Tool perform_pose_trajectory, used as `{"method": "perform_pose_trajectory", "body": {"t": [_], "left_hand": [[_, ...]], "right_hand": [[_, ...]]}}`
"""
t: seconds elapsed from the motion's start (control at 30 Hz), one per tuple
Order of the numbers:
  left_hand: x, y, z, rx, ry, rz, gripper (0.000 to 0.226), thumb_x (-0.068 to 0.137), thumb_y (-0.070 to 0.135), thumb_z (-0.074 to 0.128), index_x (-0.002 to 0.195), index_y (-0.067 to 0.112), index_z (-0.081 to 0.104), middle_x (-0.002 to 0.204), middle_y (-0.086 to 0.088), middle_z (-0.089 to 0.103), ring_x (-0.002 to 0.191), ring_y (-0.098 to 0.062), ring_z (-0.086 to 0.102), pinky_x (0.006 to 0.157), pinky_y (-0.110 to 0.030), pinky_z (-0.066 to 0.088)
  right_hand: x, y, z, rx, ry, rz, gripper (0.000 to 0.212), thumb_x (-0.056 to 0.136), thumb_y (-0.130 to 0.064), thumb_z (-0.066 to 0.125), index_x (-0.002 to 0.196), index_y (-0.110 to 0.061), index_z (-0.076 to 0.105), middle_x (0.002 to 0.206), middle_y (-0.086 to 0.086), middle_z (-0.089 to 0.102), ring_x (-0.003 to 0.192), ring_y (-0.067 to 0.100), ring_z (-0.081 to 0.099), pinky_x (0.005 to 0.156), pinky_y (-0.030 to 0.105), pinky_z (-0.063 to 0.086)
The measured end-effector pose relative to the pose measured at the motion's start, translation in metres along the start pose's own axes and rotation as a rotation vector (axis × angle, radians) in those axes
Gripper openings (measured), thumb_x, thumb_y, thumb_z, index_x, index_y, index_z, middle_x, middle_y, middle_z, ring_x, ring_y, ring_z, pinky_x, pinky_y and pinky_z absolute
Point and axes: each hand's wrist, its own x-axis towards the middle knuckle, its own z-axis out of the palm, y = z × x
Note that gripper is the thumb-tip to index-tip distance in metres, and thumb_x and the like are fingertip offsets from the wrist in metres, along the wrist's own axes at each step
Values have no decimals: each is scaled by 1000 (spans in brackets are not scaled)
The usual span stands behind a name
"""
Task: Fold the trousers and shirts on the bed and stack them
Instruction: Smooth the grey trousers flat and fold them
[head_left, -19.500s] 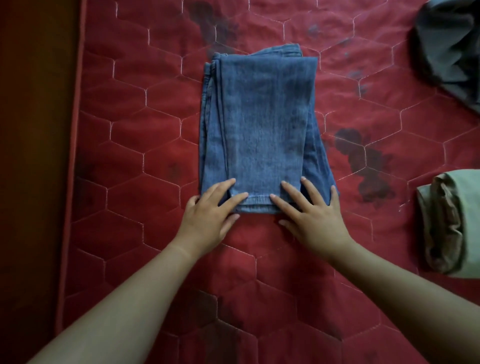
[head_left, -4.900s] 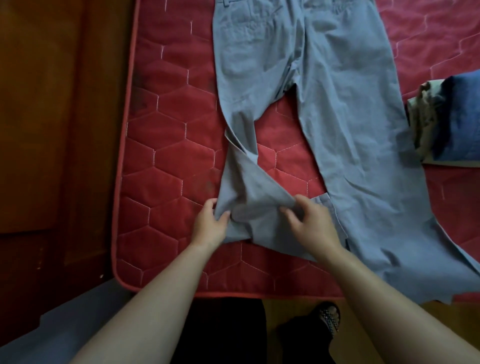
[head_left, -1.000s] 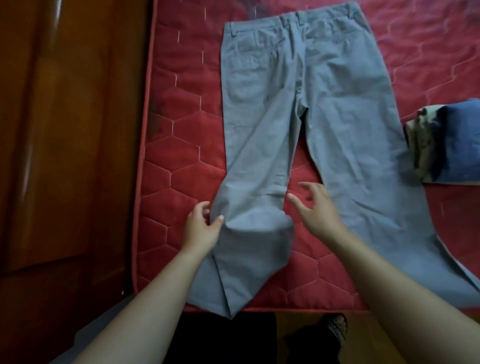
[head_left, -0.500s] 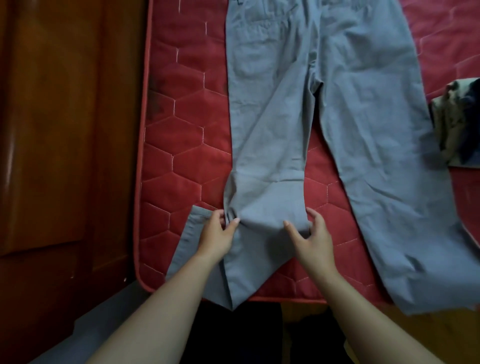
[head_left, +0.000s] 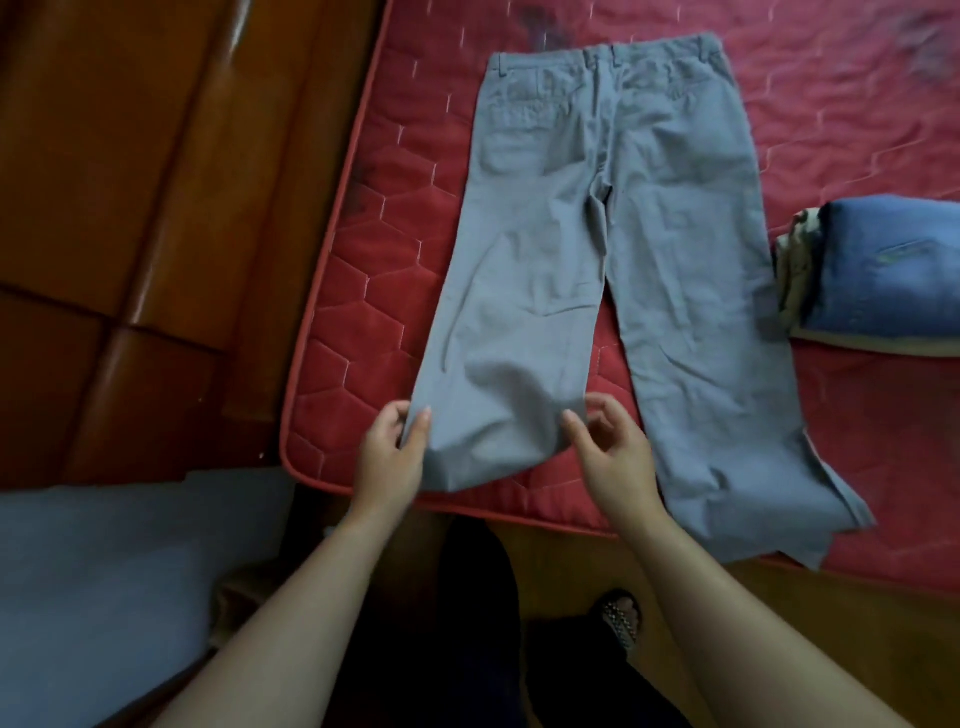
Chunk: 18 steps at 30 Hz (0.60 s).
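- Where the red quilted bed (head_left: 363, 338) fills the middle and upper right of the frame, the grey trousers (head_left: 597, 249) are spread flat on it. The waistband is turned toward the top of the frame and the two legs run down toward the bottom.
- The seat side is shown uppermost, with belt loops and pocket seams seen just below the waistband.
- The leg at the left of the frame ends close to the near edge of the mattress. The leg at the right is carried past that edge, so that its hem hangs over.
- The outer edge of the left-of-frame leg, near its lower end, is pinched by the left hand (head_left: 389, 457): the thumb is laid on top of the cloth and the fingers are curled in behind the edge.
- The right hand (head_left: 615, 457) is held at the inner edge of the same leg. Its thumb tip is at the cloth and its fingers are loosely curled just beyond; whether any cloth is gripped between them cannot be told.
- At the right edge of the frame, just beside the right-of-frame leg, folded blue jeans (head_left: 893, 270) are stacked on a folded pale garment (head_left: 795, 270), which shows at the left and bottom of the stack.
- Dark stains are seen on the bed near the waistband, at the top of the frame.
- The upper left is taken up by polished wooden panelling (head_left: 130, 182), and a grey-blue cloth (head_left: 104, 571) is seen at the lower left.
- Below the bed, a wooden floor (head_left: 571, 561) and a sandalled foot (head_left: 621, 618) are visible between the two forearms.
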Motion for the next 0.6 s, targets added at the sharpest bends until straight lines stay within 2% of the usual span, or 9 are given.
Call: {"method": "perform_pose_trajectory", "body": {"t": [0.1,0.17,0.23,0.27,0.4,0.5,0.53,0.6], "left_hand": [[-22,34,-9,-71,11,65,11,89,16,59,90,26,57,80,14,67,70,9,62,59,-6,45],[-34,51,-12,-100,-16,85,17,88,11,60,97,24,56,86,13,66,73,8,64,61,-8,47],[-44,63,-14,-91,-37,98,21,88,10,60,101,25,54,88,13,66,74,9,63,61,-8,47],[-48,67,-14,-76,-36,106,21,88,10,60,101,26,54,86,14,65,73,9,63,61,-7,46],[-56,69,-7,-29,-43,83,24,88,14,58,107,27,50,84,12,65,72,12,60,59,-4,42],[-53,57,6,23,-93,61,30,89,13,57,115,26,49,96,7,65,79,12,60,65,-3,43],[-50,52,10,60,-113,50,32,89,13,57,118,25,49,103,4,64,86,7,61,71,-8,45],[-45,42,19,189,-154,16,38,89,14,57,125,22,47,119,-2,58,107,-10,57,89,-25,46]], "right_hand": [[-11,-32,-20,83,-126,3,35,82,-29,69,110,-44,57,91,-10,65,77,6,61,71,25,51],[-20,-49,-33,55,-168,-21,51,79,-22,72,125,-33,53,111,-7,64,94,3,62,80,16,50],[-25,-63,-45,-25,-133,-57,57,78,-14,73,131,-16,49,122,0,60,106,7,58,86,7,43],[-27,-69,-50,-53,-107,-62,57,78,-13,72,131,-14,49,122,3,60,106,10,58,87,9,43],[-30,-72,-65,-163,-42,-1,59,80,-22,70,133,-17,46,123,7,61,110,17,58,97,34,46],[-24,-54,-69,-283,-43,35,60,81,-27,69,135,-18,44,128,9,57,119,21,52,99,30,40],[-22,-46,-68,-328,-59,49,60,81,-27,68,136,-18,43,130,10,56,120,23,51,98,30,39],[-20,-31,-66,-401,-107,81,60,83,-27,66,137,-16,42,133,10,53,120,25,50,98,30,38]]}}
